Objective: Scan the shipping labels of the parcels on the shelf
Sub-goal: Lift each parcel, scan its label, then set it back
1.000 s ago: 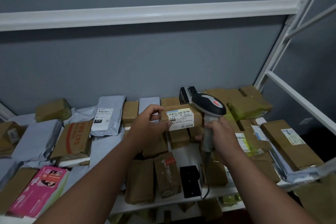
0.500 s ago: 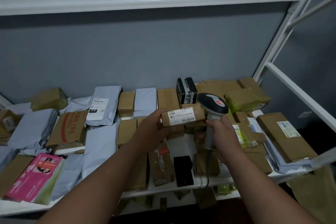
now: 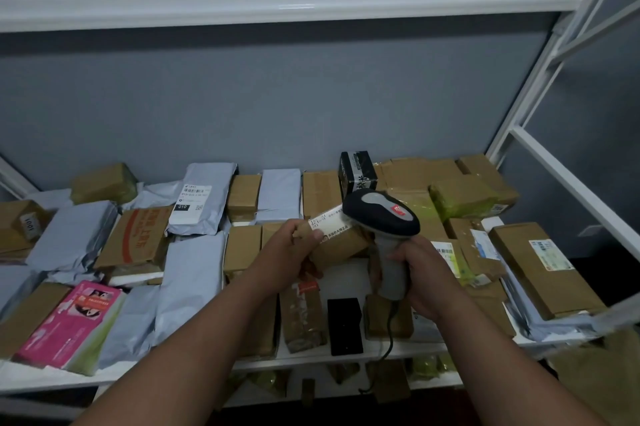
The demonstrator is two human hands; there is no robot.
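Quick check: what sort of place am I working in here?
Likely a parcel sorting or pickup room: a white metal shelf crowded with labelled cardboard boxes and grey mailer bags, and a corded handheld barcode scanner.

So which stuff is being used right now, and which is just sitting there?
In use:
left hand
small brown parcel
its white shipping label
right hand
barcode scanner

Just lying there:
pink box
small black box
grey mailer bag

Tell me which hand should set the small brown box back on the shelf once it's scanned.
Probably the left hand: it already holds the small brown box, while the right hand grips the scanner.
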